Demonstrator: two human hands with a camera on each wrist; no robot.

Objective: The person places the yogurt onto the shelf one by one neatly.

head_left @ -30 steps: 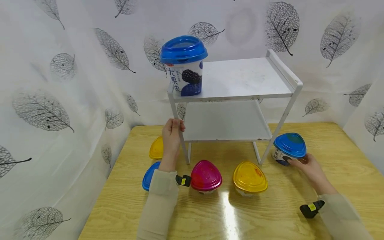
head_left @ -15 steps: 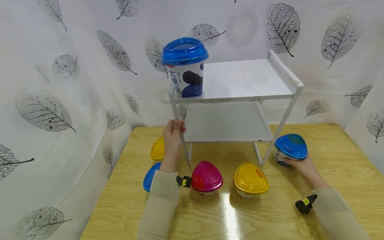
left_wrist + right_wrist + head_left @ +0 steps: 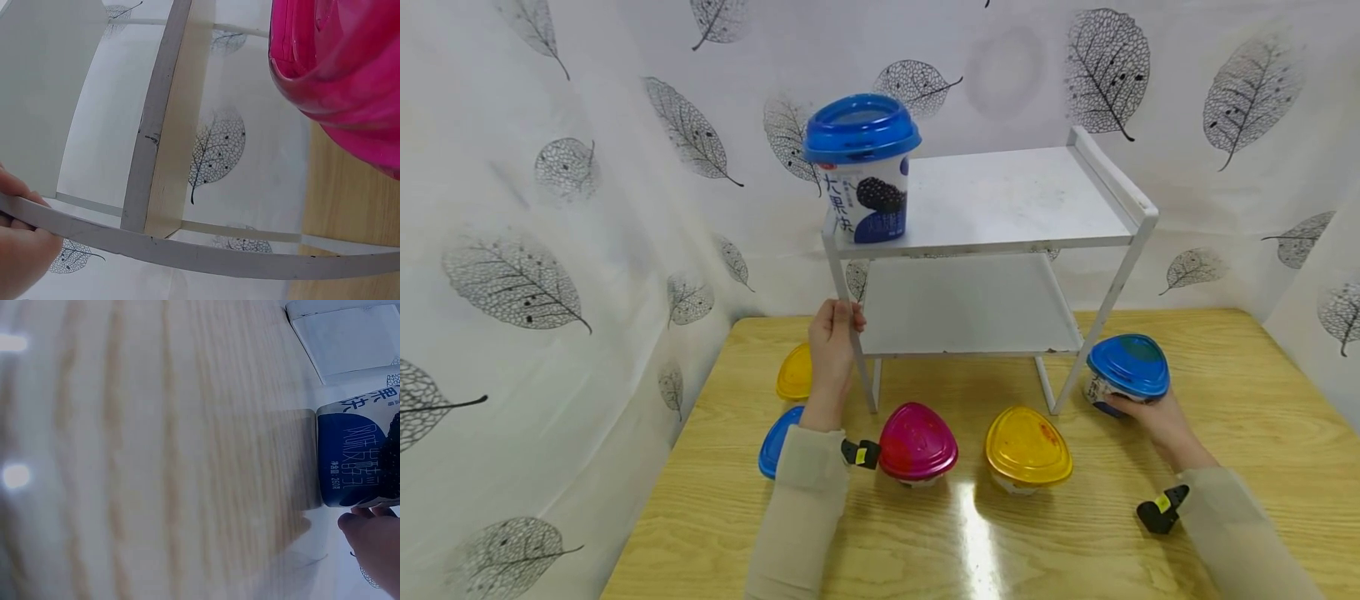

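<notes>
My left hand (image 3: 832, 346) grips the left front leg of a white two-tier rack (image 3: 1015, 200), its fingers curled round the bar in the left wrist view too. At the rack's right side, my right hand (image 3: 1161, 425) holds a blue-lidded yogurt cup (image 3: 1127, 367), thumb across the front and the other fingers mostly hidden behind. The right wrist view shows this cup's blue-and-white side with a dark berry (image 3: 392, 447), its base at the wood surface. Another blue-lidded yogurt cup (image 3: 867, 196) stands upright on the top tier's left end.
In front of the rack stand a pink-lidded cup (image 3: 917, 442) and a yellow-lidded cup (image 3: 1027, 446). Left of my left forearm, a yellow lid (image 3: 793, 372) and a blue lid (image 3: 777, 442) show, partly hidden. Leaf-patterned sheeting (image 3: 595, 275) encloses the wooden table (image 3: 925, 550).
My right wrist has shifted slightly left and the hand now sits further round the cup's right side. The left hand keeps its grip on the rack leg.
</notes>
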